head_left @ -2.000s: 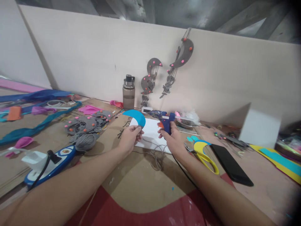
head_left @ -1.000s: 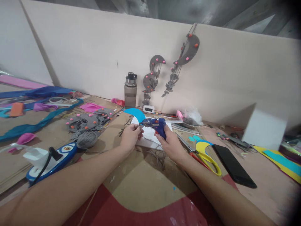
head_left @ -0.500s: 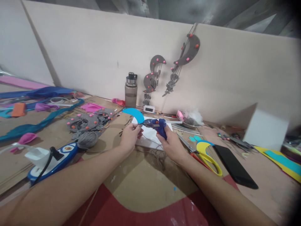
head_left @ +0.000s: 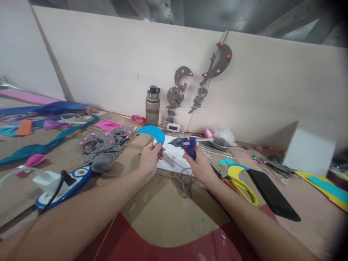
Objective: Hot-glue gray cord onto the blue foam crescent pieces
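My left hand (head_left: 151, 158) pinches the lower tip of a bright blue crescent cutout (head_left: 154, 132), which curves up and to the left. In my right hand (head_left: 201, 163) is a dark blue glue gun (head_left: 189, 146) with a clear glue stick (head_left: 205, 139) poking out of its back. Its nozzle points left and stands a short gap away from the crescent. Under both hands lies a white sheet (head_left: 174, 164), and grey yarn (head_left: 185, 186) trails loosely in front of it.
Yellow-handled scissors (head_left: 246, 192), a yellow crescent (head_left: 236, 170) and a black phone (head_left: 273, 195) lie at right. On the left are a blue power strip (head_left: 65, 194), a yarn ball (head_left: 103, 161) and grey crescents with pompoms (head_left: 99, 141). A water bottle (head_left: 152, 108) stands behind.
The glue gun has drawn back to the right, its nozzle now apart from the blue crescent. The crescent has turned slightly in my left hand's pinch. The view has shifted a little.
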